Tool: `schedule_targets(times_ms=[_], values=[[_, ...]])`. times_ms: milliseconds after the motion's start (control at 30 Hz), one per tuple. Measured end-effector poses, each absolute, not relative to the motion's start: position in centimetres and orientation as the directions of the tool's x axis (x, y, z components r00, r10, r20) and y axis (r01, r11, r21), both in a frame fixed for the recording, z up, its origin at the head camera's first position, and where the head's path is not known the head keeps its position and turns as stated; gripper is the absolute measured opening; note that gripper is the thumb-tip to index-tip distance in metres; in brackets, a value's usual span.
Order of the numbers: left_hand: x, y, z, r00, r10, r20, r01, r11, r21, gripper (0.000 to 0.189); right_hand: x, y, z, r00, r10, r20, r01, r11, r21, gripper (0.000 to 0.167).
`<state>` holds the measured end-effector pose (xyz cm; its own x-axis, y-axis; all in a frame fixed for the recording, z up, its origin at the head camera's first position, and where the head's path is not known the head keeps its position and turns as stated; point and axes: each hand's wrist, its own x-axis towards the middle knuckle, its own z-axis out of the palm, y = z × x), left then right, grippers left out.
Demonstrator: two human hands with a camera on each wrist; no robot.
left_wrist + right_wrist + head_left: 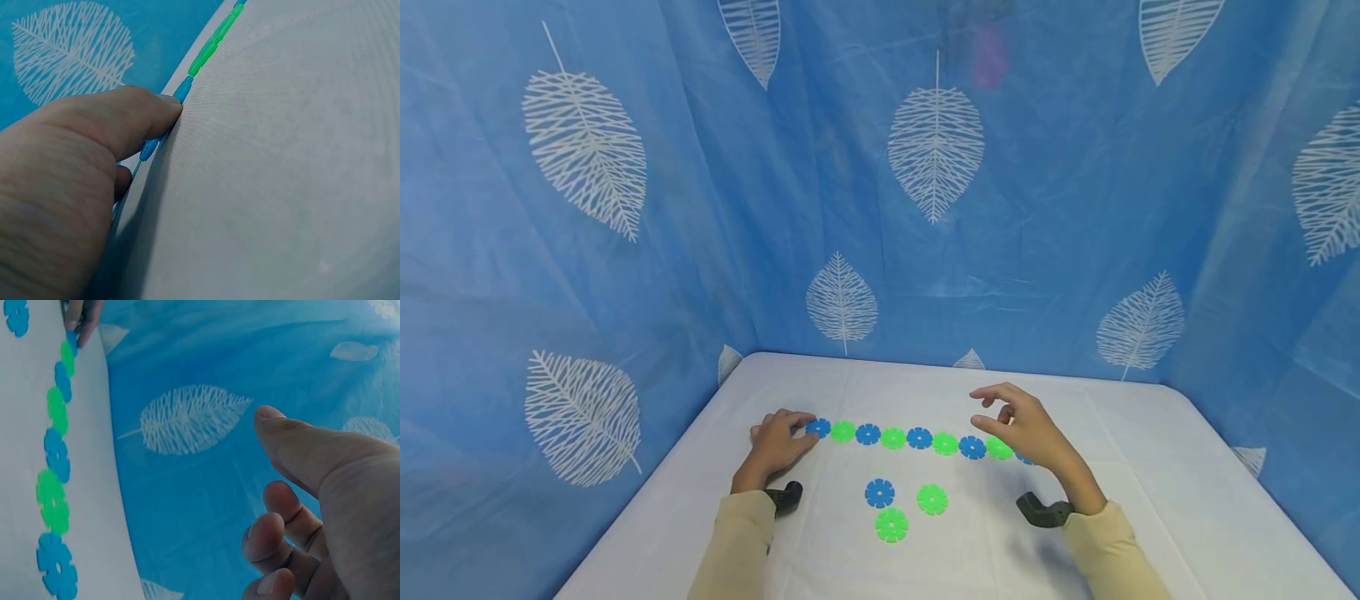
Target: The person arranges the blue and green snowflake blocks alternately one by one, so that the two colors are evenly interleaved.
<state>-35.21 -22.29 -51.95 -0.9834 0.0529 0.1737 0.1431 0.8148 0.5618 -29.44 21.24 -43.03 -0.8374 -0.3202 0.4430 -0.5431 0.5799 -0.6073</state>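
Observation:
A row of alternating blue and green notched plastic discs, shaped like flowers, lies across the table in the head view. My left hand pinches the blue disc at the row's left end between thumb and fingers; the left wrist view shows the thumb against it. Beside it sits a green disc. My right hand hovers over the row's right end, fingers loosely bent, holding nothing. It partly hides the last blue disc. A green disc lies just beneath its thumb.
Nearer the front lie three loose discs: a blue one, a green one and another green one. A white cloth covers the table. Blue curtains with white leaf prints stand behind and at the sides.

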Motion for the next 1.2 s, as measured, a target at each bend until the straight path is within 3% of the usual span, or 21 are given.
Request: schedule_targets(times_ms=[400,833,1200], values=[[-35.5,-22.4,-52.3,-0.984,0.048,0.171,0.137,0.817,0.560,0.040,-29.2,16.8,-43.1,-0.804,-0.433,0.408,-0.586,0.462,-0.665,0.040],[-35.6,-22.3,-52.0,-0.985,0.049,0.165,0.135,0.816,0.562,0.041,-29.7,15.8,-46.0,-0.811,-0.557,0.181,-0.478,0.451,-0.754,0.047],[-35.4,-22.2,-51.9,-0.985,0.047,0.164,0.133,0.812,0.569,0.041,-29.9,16.2,-48.3,-0.755,-0.656,0.019,-0.408,0.446,-0.797,0.045]])
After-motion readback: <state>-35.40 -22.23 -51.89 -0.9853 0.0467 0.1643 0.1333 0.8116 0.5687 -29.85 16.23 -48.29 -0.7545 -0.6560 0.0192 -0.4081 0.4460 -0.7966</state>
